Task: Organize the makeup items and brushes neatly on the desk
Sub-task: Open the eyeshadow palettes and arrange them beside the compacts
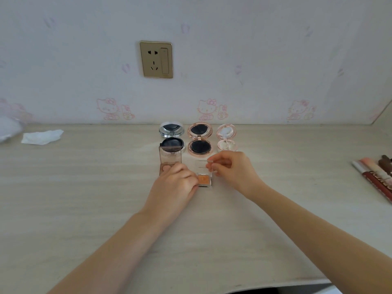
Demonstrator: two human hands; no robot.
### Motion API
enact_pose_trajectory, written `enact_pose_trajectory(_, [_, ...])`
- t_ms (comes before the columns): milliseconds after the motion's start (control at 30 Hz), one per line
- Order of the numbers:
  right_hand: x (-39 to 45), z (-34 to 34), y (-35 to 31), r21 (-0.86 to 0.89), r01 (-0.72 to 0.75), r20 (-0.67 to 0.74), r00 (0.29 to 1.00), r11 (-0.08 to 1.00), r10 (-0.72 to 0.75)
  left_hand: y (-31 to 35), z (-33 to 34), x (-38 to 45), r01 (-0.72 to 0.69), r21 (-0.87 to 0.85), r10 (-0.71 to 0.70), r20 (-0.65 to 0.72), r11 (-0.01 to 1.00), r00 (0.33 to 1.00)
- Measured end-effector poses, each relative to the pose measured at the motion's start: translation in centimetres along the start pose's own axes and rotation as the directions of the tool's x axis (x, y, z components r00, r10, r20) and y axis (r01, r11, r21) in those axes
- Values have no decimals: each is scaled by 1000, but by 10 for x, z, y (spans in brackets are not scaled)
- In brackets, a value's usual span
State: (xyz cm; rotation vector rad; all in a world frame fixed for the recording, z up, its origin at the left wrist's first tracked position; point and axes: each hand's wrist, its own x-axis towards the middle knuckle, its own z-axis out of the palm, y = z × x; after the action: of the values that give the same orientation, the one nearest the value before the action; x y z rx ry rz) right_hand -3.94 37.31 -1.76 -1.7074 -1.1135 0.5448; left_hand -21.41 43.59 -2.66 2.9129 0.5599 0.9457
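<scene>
Three round compacts sit open in a row at the back of the worktop. My left hand holds the small orange case; my right hand pinches its clear lid. The sticks far right still need sorting.

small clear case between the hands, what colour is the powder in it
Orange, slightly shimmery, in the small clear case; seen in the head view.

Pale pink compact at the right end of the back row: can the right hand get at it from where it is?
Probably yes. The pale pink compact sits just beyond the right hand with nothing between, but the hand must first release the clear lid.
</scene>
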Motion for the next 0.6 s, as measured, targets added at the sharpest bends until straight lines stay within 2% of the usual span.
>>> enact_pose_trajectory(267, [20, 6, -1, -23, -29, -14, 999, 999, 29, -10, 14, 4, 30, 68, -28, -22, 997, 999])
enact_pose_trajectory(600, [23, 3, 7, 4, -33, -8, 999, 999, 33, -10, 15, 5, 47, 11, -47, -20, 999, 999])
